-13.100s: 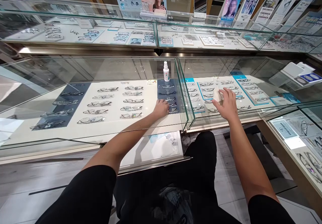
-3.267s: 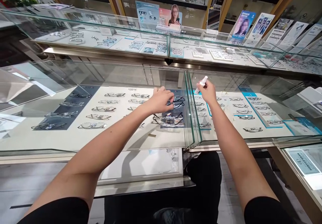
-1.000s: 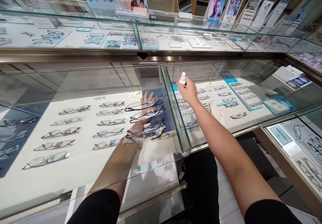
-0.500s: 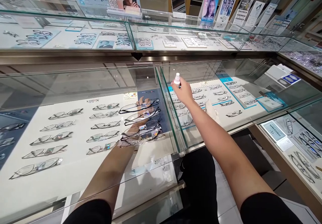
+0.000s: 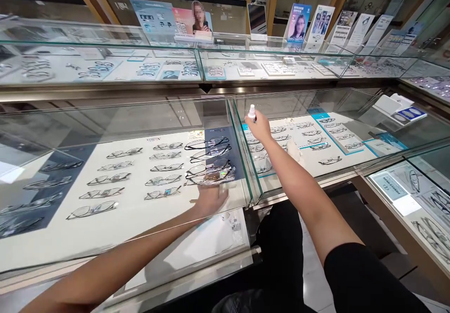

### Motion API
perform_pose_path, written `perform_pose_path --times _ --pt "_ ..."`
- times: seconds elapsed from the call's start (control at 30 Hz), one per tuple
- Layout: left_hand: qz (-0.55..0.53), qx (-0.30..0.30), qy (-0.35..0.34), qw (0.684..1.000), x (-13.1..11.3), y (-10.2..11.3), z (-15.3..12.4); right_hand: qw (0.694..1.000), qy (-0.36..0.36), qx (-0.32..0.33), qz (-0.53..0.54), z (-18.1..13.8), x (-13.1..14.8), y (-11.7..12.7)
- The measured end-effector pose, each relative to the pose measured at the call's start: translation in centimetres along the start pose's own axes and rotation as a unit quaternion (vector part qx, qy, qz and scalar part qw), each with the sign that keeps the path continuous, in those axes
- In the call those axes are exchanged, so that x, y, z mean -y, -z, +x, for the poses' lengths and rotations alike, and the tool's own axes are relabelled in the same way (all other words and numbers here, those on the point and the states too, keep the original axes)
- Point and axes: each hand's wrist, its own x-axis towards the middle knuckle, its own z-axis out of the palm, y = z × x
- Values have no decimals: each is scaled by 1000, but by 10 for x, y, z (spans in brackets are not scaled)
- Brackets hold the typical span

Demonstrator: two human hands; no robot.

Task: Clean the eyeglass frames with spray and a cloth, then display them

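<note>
My right hand (image 5: 259, 126) is closed around a small white bottle (image 5: 251, 112) with a narrow top, held upright over the glass near the joint between two cases. My left hand (image 5: 210, 201) is inside the left glass case (image 5: 239, 158), seen through its top. It is at the near end of a column of dark-framed eyeglasses (image 5: 210, 176). Its fingers are smeared and partly covered by the frames, so I cannot tell whether they grip one. A pale crumpled cloth (image 5: 293, 150) is beside my right forearm.
More eyeglasses (image 5: 163, 180) lie in rows on the case's white base. The right case (image 5: 330, 161) holds further frames. A white box (image 5: 392, 104) stands at the far right. Behind runs a raised glass counter (image 5: 147, 84) with upright cards (image 5: 298, 22). An open drawer (image 5: 390, 214) juts out at right.
My left hand has drawn back toward me, from among the dark frames to their near end. The view has turned a little left and up. The right hand keeps hold of the bottle.
</note>
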Motion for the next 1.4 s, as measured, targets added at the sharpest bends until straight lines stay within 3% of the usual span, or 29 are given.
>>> perform_pose_path --times 0.07,0.13,0.37,0.63,0.77,0.87,0.97,1.17,1.4 --pt "32 7 24 999 -12 0 -30 1000 1 0 -4 1 -1 0" --pt "22 39 -5 999 -28 9 -58 1000 0 -3 -4 2 -2 0" --pt "-57 205 -69 975 -90 74 -123 1000 -19 -7 6 4 -5 1" --pt "-63 169 -150 972 -139 144 -146 999 -25 -21 26 -1 -3 2" --pt "-20 30 -136 990 -139 191 -117 999 -25 -11 22 -1 -2 1" --pt "28 -79 -110 990 -125 217 -69 999 -24 -15 21 0 -2 0" --pt "52 -141 -62 987 -100 228 -12 999 -25 -12 26 0 -3 -1" --pt "86 -150 -5 985 -48 215 81 1000 -18 -10 15 5 -4 -6" --pt "119 -124 17 985 -17 195 121 1000 -4 -14 4 12 -9 -11"
